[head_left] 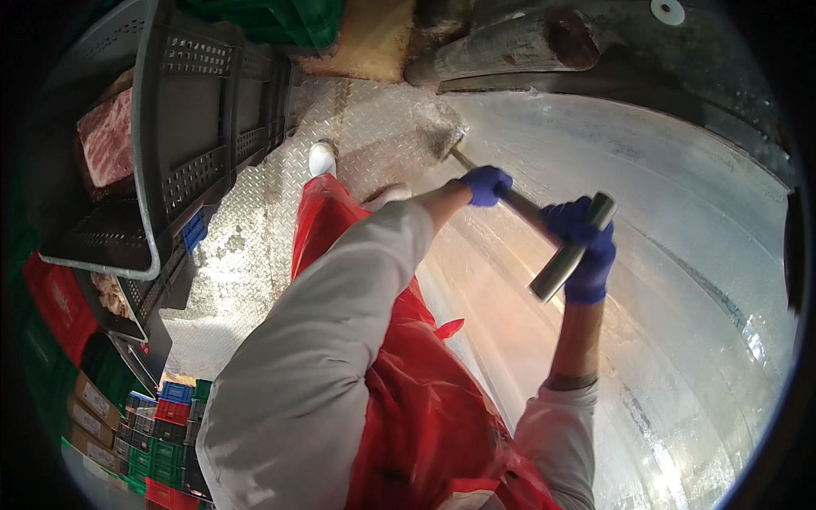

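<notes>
Head view: right of the frame's centre, the left hand (486, 185) grips the shaft of a long-handled tool (523, 206), the right hand (594, 265) its metal crosspiece (554, 274); its far end, upper centre, might skid if the shiny surface (680, 212) is slippery.

Floor: diamond-tread metal plate (259, 200), worn and wet-looking, strong glare on its left part. Tan stained patch (374, 42) beyond its far edge. Right side: big smooth pale metal surface (680, 221), streaked, bright reflections low right; can't tell if floor or wall. Dark grimy band (714, 81) above it, grey cylinder (501, 49) lying along its left part. Left: black perforated crates (194, 110). Green crate (285, 21) up top. Lower left: stacked coloured crates (157, 459), cardboard boxes (90, 421) beside them.
</notes>
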Demonstrator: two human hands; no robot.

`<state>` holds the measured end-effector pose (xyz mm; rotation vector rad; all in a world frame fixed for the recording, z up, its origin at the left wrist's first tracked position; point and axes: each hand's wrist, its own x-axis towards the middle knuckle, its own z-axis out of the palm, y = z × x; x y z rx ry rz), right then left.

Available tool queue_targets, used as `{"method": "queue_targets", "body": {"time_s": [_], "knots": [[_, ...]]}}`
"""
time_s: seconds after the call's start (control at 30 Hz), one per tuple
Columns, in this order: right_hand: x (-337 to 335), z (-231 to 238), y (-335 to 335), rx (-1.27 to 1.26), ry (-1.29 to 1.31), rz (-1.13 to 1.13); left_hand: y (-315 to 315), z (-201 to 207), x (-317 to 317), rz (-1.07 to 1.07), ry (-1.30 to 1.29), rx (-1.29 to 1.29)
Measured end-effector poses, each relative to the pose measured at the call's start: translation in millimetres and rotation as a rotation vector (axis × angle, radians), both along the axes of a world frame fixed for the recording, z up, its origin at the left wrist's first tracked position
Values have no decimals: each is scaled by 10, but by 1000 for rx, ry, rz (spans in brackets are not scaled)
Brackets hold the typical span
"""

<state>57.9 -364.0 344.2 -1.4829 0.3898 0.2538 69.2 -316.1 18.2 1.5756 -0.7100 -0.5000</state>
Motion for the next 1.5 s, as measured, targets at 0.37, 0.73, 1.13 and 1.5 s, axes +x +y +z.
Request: {"method": "queue_targets", "body": {"time_s": [0.37, 0.73, 1.13, 1.5], "knots": [[-1038, 23, -273, 494, -115, 47, 1066, 495, -912, 260, -146, 382], [-1309, -470, -685, 278, 165, -122, 980, -265, -1237, 246, -200, 451], [-1337, 169, -264, -131, 304, 115, 54, 50, -1525, 96, 17, 63], [-673, 518, 75, 323, -62, -208, 1085, 824, -52, 47, -184, 313]]}}
